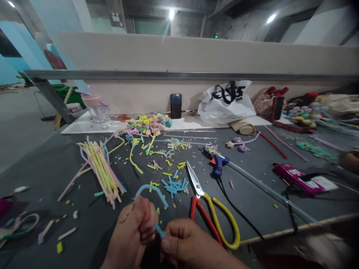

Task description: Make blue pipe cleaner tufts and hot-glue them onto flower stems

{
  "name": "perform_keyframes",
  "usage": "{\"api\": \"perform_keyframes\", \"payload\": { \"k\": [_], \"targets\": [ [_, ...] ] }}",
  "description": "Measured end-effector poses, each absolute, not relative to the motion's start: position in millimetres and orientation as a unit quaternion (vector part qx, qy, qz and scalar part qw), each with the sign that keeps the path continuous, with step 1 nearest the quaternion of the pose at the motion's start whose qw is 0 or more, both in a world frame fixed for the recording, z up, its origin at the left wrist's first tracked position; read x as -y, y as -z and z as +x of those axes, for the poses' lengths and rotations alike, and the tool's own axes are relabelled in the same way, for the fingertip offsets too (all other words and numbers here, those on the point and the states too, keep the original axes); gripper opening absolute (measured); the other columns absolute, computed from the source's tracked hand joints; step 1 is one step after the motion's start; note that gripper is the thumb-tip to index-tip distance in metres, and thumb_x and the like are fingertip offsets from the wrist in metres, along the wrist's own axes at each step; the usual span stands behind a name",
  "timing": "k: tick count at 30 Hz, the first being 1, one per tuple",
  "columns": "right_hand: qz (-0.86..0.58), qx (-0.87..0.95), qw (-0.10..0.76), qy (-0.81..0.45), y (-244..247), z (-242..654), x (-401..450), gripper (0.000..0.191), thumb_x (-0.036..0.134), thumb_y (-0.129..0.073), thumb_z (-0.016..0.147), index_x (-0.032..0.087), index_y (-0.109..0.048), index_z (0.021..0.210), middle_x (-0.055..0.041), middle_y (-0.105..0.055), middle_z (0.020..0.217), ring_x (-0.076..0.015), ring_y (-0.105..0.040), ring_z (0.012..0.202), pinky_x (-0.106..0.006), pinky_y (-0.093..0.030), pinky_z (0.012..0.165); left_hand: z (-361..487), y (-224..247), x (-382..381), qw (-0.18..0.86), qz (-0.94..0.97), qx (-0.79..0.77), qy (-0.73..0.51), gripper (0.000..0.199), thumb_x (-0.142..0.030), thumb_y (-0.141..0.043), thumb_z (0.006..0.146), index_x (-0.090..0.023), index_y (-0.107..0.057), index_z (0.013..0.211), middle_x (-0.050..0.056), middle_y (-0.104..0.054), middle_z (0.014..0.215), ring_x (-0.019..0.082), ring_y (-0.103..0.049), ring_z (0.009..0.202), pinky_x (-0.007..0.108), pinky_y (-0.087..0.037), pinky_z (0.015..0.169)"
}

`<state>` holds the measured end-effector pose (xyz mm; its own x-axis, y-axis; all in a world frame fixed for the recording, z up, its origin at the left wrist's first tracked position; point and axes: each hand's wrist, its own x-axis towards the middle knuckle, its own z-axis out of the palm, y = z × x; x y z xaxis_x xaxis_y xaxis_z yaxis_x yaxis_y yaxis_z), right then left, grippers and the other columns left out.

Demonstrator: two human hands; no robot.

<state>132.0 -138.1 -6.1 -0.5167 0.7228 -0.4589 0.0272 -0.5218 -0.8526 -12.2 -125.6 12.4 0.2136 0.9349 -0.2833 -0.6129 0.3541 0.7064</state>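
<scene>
A light-blue pipe cleaner [153, 187] runs through my closed left hand [134, 228] and arches forward over the dark table. My right hand [182, 239] pinches its lower end, just right of the left fist. A short blue stretch shows between the two hands; the part inside the left fist is hidden. Ahead of my hands lies a small pile of cut blue pieces [174, 186]. Scissors [199, 191] with one red and one yellow handle rest right of that pile, blades slightly apart. To the left is a bundle of pastel pipe cleaners [101, 168].
A blue glue gun [219, 164] with a trailing cord lies beyond the scissors. Farther right are a magenta device [297, 177] and another person's hand [349, 161]. Along the back stand a clear cup [98, 112], a phone [175, 106] and a white bag [228, 104]. Colourful scraps litter the table.
</scene>
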Motion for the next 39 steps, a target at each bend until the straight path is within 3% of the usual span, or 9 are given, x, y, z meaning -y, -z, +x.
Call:
{"api": "perform_keyframes", "payload": {
  "k": [5,9,12,16,28,34,39],
  "targets": [
    [-0.472,0.459,0.219,-0.720,-3.9,132.4,137.1,0.031,0.042,-0.066,0.061,0.019,-0.046,0.063,0.0091,-0.039,0.047,-0.0053,-0.036,0.038,-0.017,-0.027,0.037,-12.0,-17.6,123.9,0.735,0.239,-0.338,-0.537,0.048,-0.047,-0.057,0.078,-0.017,-0.037,0.047,-0.007,-0.030,0.043,0.006,-0.022,0.040,0.021,-0.017,0.039],
    [-0.502,0.671,0.221,-0.499,-6.1,134.4,135.6,0.020,0.025,-0.061,0.071,0.017,-0.047,0.059,0.0049,-0.044,0.057,-0.0085,-0.042,0.054,-0.020,-0.032,0.050,-9.2,-18.7,121.3,0.726,0.238,-0.352,-0.541,0.048,-0.047,-0.058,0.076,-0.016,-0.037,0.047,-0.007,-0.029,0.043,0.006,-0.020,0.040,0.020,-0.015,0.039],
    [-0.465,0.800,0.210,-0.316,-3.2,136.4,135.7,0.017,0.021,-0.053,0.080,0.017,-0.052,0.064,0.0002,-0.053,0.065,-0.0108,-0.046,0.059,-0.023,-0.032,0.055,-7.9,-19.1,118.8,0.715,0.237,-0.370,-0.544,0.048,-0.048,-0.058,0.076,-0.017,-0.036,0.047,-0.008,-0.028,0.042,0.005,-0.018,0.039,0.019,-0.013,0.038],
    [-0.429,0.852,0.201,-0.223,-4.3,138.3,136.4,0.023,0.020,-0.041,0.087,0.017,-0.052,0.067,-0.0021,-0.056,0.063,-0.0118,-0.047,0.056,-0.024,-0.033,0.055,-8.0,-20.6,116.3,0.713,0.233,-0.382,-0.541,0.048,-0.047,-0.057,0.077,-0.017,-0.034,0.047,-0.008,-0.026,0.042,0.005,-0.017,0.038,0.019,-0.012,0.037],
    [-0.428,0.806,0.258,-0.318,-2.4,139.0,135.8,0.033,0.025,-0.037,0.088,0.019,-0.034,0.055,0.0036,-0.038,0.055,-0.0091,-0.039,0.052,-0.021,-0.030,0.051,-9.1,-18.3,113.9,0.736,0.199,-0.412,-0.499,0.051,-0.053,-0.052,0.078,-0.018,-0.028,0.048,-0.009,-0.022,0.042,0.004,-0.014,0.038,0.017,-0.011,0.037],
    [-0.481,0.757,0.203,-0.392,-14.8,139.0,131.0,0.015,0.025,-0.050,0.082,0.018,-0.050,0.069,0.0022,-0.051,0.067,-0.0101,-0.048,0.063,-0.019,-0.034,0.057,-3.6,-14.3,112.8,0.703,0.258,-0.415,-0.516,0.050,-0.053,-0.055,0.076,-0.017,-0.033,0.048,-0.008,-0.028,0.042,0.004,-0.020,0.039,0.018,-0.014,0.038],
    [-0.472,0.747,0.223,-0.411,-8.6,138.8,127.5,0.026,0.023,-0.046,0.081,0.018,-0.039,0.057,0.0060,-0.037,0.055,-0.0066,-0.038,0.052,-0.016,-0.026,0.046,-2.6,-10.8,114.9,0.723,0.268,-0.402,-0.495,0.052,-0.056,-0.051,0.077,-0.017,-0.036,0.047,-0.006,-0.032,0.042,0.005,-0.024,0.038,0.020,-0.017,0.039]
  ]
}}
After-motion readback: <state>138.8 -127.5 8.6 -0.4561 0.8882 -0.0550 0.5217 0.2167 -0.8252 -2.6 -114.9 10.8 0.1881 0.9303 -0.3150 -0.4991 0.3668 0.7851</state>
